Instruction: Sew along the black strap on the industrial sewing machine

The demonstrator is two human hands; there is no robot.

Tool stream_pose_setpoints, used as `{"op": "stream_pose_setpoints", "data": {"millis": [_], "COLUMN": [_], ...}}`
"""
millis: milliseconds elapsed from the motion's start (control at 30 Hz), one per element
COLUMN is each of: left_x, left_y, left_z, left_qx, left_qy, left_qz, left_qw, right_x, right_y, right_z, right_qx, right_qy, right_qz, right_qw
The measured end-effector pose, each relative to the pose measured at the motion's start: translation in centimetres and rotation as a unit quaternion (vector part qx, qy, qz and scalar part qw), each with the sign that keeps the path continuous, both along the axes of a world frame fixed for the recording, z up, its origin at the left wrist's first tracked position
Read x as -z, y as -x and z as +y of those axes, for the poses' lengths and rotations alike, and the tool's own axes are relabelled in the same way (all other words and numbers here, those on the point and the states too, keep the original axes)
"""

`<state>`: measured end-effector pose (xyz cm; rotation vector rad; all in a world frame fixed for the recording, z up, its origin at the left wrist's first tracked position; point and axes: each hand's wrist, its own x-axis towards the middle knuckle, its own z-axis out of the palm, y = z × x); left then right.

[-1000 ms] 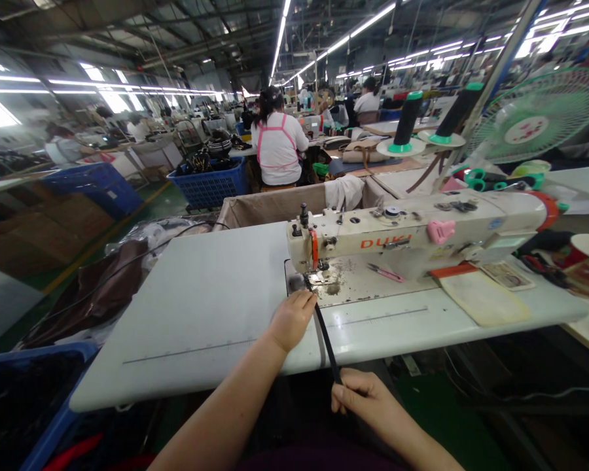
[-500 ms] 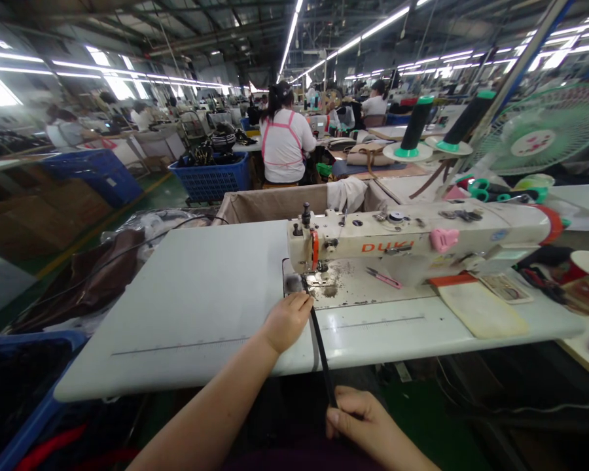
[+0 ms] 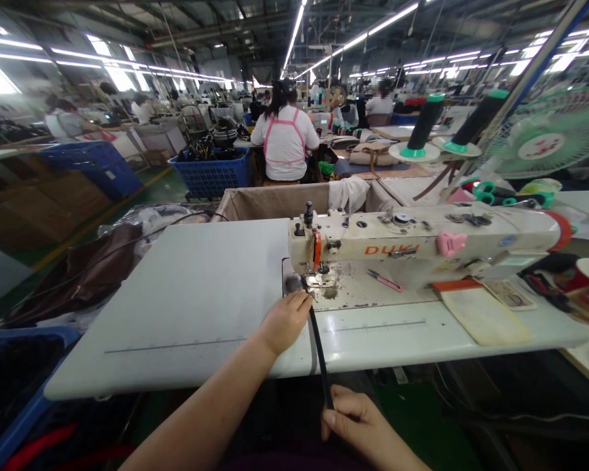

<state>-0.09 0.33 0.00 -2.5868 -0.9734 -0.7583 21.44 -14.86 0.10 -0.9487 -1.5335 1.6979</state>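
A narrow black strap [image 3: 319,347] runs from under the needle area of the sewing machine [image 3: 373,242] down over the table's front edge. Close to the presser foot, my left hand [image 3: 285,322] is closed on the strap, its fingertips pressed together. Below the table edge my right hand [image 3: 351,418] grips the strap lower down between thumb and curled fingers. The stretch between both hands looks taut. My left fingers hide part of the strap by the metal plate.
Pink-handled thread snips [image 3: 385,280] lie on the machine bed. A yellowish cloth pad [image 3: 485,317] sits to the right. Two black thread cones [image 3: 425,124] stand behind, beside a green fan [image 3: 544,140]. A blue crate [image 3: 27,347] is at left; a person [image 3: 285,140] sits ahead.
The view has shifted slightly. Both hands keep their hold on the strap, the right one a little further left in the picture. The person ahead has moved their arms.
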Motion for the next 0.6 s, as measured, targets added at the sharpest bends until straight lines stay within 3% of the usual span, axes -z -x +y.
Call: {"op": "stream_pose_setpoints", "data": {"millis": [133, 333, 467, 600], "left_x": [-0.4, -0.6, -0.7, -0.6], "left_y": [0.0, 0.0, 0.0, 0.1], "left_z": [-0.2, -0.3, -0.4, -0.4], "left_qx": [0.005, 0.008, 0.003, 0.006], "left_qy": [-0.020, -0.018, -0.032, -0.025], "left_qz": [0.012, 0.015, 0.015, 0.016], "left_qw": [1.000, 1.000, 0.999, 1.000], "right_x": [-0.1, -0.8, -1.0, -0.9], "right_y": [0.0, 0.0, 0.4, 1.0], "right_z": [0.1, 0.5, 0.8, 0.7], "right_qx": [0.008, 0.069, 0.115, 0.115], "right_qy": [-0.012, -0.034, 0.038, 0.109], "right_qz": [0.012, -0.006, 0.018, 0.043], "right_qw": [1.000, 0.997, 0.992, 0.986]}}
